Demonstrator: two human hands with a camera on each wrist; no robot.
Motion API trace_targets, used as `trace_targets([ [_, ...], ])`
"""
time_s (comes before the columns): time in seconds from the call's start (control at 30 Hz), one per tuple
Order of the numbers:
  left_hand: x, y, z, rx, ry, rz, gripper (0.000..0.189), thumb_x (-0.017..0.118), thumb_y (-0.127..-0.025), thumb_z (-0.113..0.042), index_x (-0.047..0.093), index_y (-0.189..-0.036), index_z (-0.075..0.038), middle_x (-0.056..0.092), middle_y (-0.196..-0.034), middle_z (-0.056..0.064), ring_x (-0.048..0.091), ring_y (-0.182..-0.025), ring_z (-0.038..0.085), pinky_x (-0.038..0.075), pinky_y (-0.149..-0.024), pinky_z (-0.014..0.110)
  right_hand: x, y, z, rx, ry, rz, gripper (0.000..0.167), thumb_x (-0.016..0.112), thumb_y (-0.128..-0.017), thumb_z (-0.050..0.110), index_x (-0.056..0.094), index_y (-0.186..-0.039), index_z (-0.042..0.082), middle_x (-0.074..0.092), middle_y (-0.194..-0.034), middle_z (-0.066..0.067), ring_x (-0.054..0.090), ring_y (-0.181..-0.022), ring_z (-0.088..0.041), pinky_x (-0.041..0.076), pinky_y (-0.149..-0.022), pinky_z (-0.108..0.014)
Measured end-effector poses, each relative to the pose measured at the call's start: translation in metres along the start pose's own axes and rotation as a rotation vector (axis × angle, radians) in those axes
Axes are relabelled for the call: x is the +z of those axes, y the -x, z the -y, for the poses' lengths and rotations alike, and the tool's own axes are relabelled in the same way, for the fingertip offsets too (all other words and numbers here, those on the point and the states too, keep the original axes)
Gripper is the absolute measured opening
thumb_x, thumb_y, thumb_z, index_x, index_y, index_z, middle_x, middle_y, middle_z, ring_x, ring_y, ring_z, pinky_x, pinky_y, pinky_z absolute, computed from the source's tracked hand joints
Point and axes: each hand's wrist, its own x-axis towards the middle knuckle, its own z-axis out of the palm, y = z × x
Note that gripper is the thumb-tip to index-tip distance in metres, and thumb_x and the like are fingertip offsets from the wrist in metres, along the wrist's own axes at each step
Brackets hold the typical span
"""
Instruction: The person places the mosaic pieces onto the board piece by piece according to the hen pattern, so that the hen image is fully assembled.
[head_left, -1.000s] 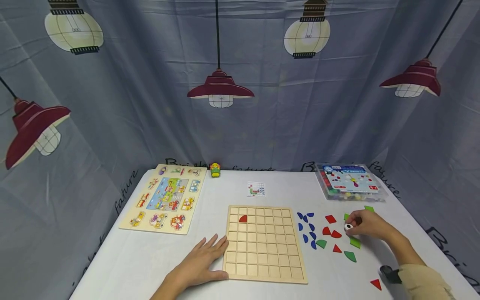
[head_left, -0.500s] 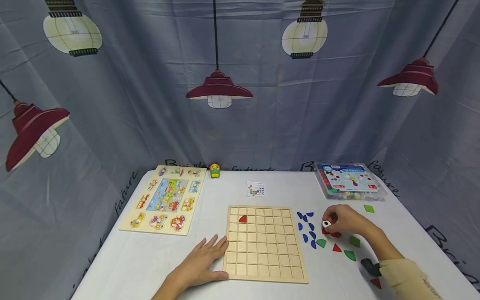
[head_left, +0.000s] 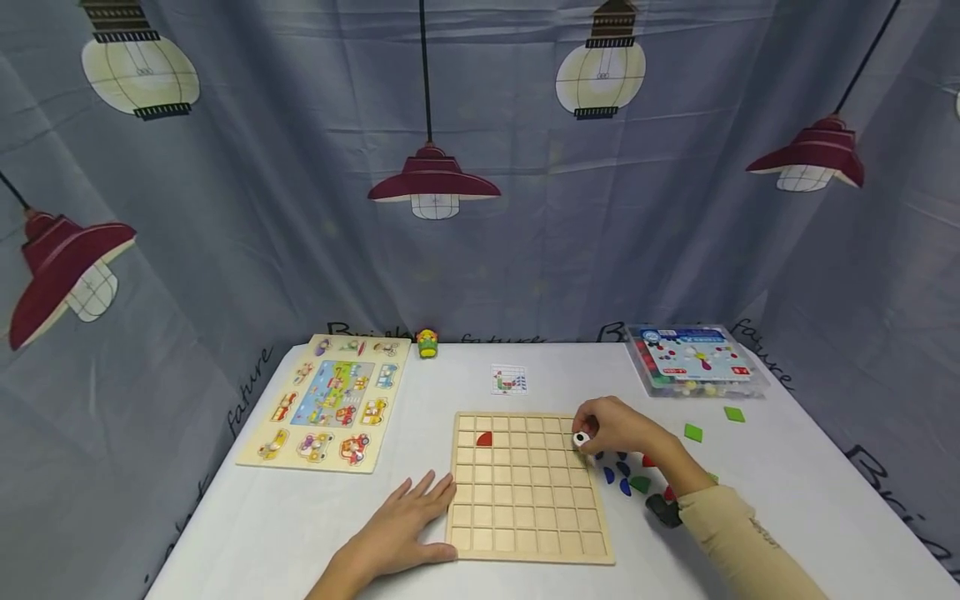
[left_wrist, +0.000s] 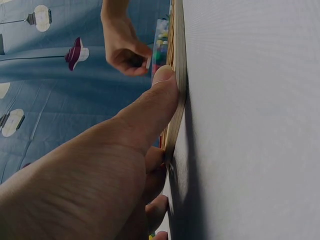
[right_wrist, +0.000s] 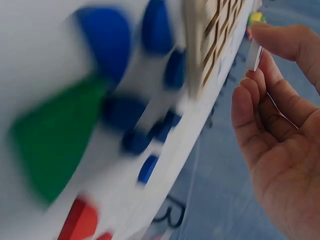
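My right hand (head_left: 618,429) pinches a small white disc with a black dot (head_left: 580,439), an eye-like piece, between thumb and fingers. It hovers over the right edge of the wooden grid board (head_left: 536,500). Edge-on, the white disc (right_wrist: 254,56) shows in the right wrist view. On the board, one red quarter-circle piece (head_left: 484,438) sits in an upper-left cell. My left hand (head_left: 397,533) lies with spread fingers at the board's left side. The left wrist view has its thumb (left_wrist: 162,75) against the board's edge.
Right of the board lie blue half-round pieces (head_left: 609,475), green fan-shaped pieces (head_left: 640,483) and red pieces, partly hidden by my right arm. Green squares (head_left: 693,432) lie farther right. A picture card (head_left: 509,380), puzzle board (head_left: 333,400), toy figure (head_left: 427,343) and plastic box (head_left: 693,362) stand behind.
My right hand has carried the white disc leftward from among the green pieces, past the red and blue ones, to the board's right edge. My left hand has stayed in place.
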Motion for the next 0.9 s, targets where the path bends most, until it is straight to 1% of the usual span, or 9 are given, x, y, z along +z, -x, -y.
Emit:
trace_targets([
  [0.07,-0.001,0.001,-0.001,-0.004,0.016,0.008,0.092,0.055,-0.082,-0.071,0.039,-0.150,-0.011,0.033,-0.159,0.002,0.028,-0.148,0.032,0.020,-0.119,0.057,0.006,-0.009,0.008,-0.026,0.004,0.005,0.018,0.081,-0.073,0.009,0.068,-0.086,0.011,0.060,-0.075,0.002,0.048,-0.066,-0.006,0.044,-0.056,-0.020],
  [0.3,-0.002,0.003,-0.002,-0.002,0.007,0.010,0.091,0.055,-0.082,-0.070,0.039,-0.149,-0.011,0.033,-0.159,0.003,0.028,-0.148,0.032,0.021,-0.119,0.057,0.024,-0.034,0.036,-0.078,-0.010,0.028,0.018,0.081,-0.072,0.007,0.069,-0.084,0.012,0.061,-0.074,0.002,0.051,-0.066,-0.005,0.047,-0.058,-0.019],
  [0.5,-0.002,0.003,-0.002,-0.002,-0.006,0.004,0.090,0.056,-0.083,-0.069,0.039,-0.149,-0.011,0.034,-0.159,0.002,0.028,-0.148,0.032,0.021,-0.119,0.057,0.035,-0.050,0.056,-0.138,-0.009,0.092,0.018,0.081,-0.072,0.006,0.070,-0.084,0.013,0.063,-0.077,0.004,0.053,-0.068,-0.005,0.049,-0.060,-0.019],
  [0.7,-0.001,-0.002,-0.002,0.004,-0.028,-0.003,0.089,0.056,-0.083,-0.068,0.039,-0.150,-0.012,0.034,-0.158,0.001,0.029,-0.148,0.030,0.022,-0.120,0.055,0.046,-0.065,0.072,-0.165,0.014,0.134,0.019,0.081,-0.071,0.005,0.070,-0.082,0.015,0.061,-0.075,0.007,0.052,-0.067,-0.004,0.048,-0.059,-0.018],
  [0.9,0.000,-0.001,-0.002,0.006,-0.016,-0.004,0.089,0.056,-0.083,-0.068,0.039,-0.150,-0.011,0.034,-0.158,0.001,0.028,-0.148,0.031,0.022,-0.120,0.055,0.058,-0.081,0.090,-0.197,0.021,0.185,0.019,0.082,-0.070,0.005,0.071,-0.083,0.014,0.064,-0.076,0.007,0.052,-0.065,-0.002,0.048,-0.058,-0.016],
])
